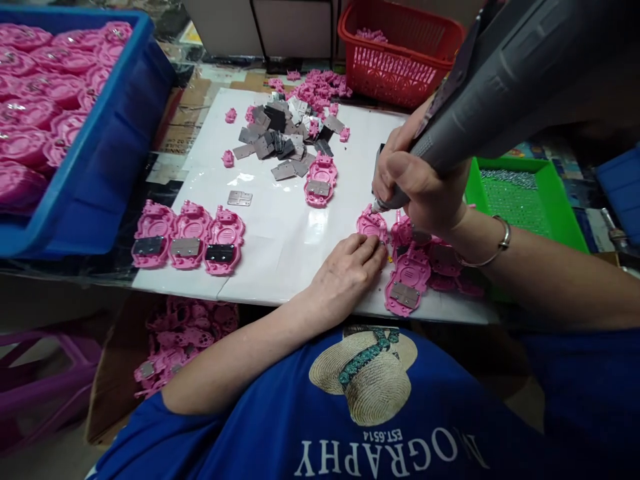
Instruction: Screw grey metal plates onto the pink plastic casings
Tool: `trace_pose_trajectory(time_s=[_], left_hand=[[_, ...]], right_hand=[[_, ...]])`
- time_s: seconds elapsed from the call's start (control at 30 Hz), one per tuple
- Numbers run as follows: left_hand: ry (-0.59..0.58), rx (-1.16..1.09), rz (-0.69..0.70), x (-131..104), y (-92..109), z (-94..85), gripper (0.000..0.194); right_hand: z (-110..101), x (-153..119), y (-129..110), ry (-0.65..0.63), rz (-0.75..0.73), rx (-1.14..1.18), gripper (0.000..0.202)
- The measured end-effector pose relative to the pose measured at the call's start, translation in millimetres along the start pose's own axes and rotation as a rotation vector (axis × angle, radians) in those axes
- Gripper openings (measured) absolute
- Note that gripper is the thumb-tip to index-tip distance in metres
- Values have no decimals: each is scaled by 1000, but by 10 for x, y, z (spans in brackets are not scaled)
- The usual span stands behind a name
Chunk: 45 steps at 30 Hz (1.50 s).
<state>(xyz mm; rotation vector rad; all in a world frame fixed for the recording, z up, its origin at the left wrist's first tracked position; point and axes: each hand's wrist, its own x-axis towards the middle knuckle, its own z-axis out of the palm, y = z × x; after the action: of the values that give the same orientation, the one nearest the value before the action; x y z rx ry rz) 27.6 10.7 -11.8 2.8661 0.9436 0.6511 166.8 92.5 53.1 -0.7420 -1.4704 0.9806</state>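
My right hand is wrapped round a dark grey power screwdriver, whose tip meets the top of a pink plastic housing. On the lower part of that same housing lies my left hand, fingers together, pressing it against the white board. Just right of it is a pink housing with a grey metal plate, beside several overlapping ones. Another plated housing lies farther back. Three more stand in a row at the left, the rightmost bearing a black plate. A loose metal plate is above them.
Loose metal plates and small pink parts are heaped at the back. A red basket stands behind, a green tray of screws at right, a blue crate at left. Below the board edge is a box of pink parts.
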Motion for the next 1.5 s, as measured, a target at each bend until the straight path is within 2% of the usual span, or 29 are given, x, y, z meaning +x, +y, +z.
trace_pose_trajectory(time_s=[0.13, 0.27, 0.47, 0.67, 0.83, 1.03, 1.3, 1.5], left_hand=[[-53, -1, -9, -3, -3, -12, 31], [-59, -2, -18, -4, -10, -19, 32], [-44, -14, -8, -11, -22, -3, 32], [-31, -47, 2, 7, -29, -10, 31], [-17, -52, -6, 24, -29, -35, 28], [6, -76, -2, -28, -53, -45, 27], [36, -142, 22, -144, -149, -115, 29], [-8, -94, 34, -178, -226, -182, 29]], right_hand=[[-14, 59, 45, -13, -18, 129, 36], [-37, 103, 37, -38, -49, 224, 27], [-103, 123, -11, -12, 3, 169, 45], [-166, 91, -44, -54, -30, 208, 36], [-149, 133, -215, -93, -37, 250, 32], [-333, 254, -382, 123, -201, 151, 31], [-704, 171, -420, 331, -176, 16, 25], [-891, 110, -466, 394, -216, -27, 27]])
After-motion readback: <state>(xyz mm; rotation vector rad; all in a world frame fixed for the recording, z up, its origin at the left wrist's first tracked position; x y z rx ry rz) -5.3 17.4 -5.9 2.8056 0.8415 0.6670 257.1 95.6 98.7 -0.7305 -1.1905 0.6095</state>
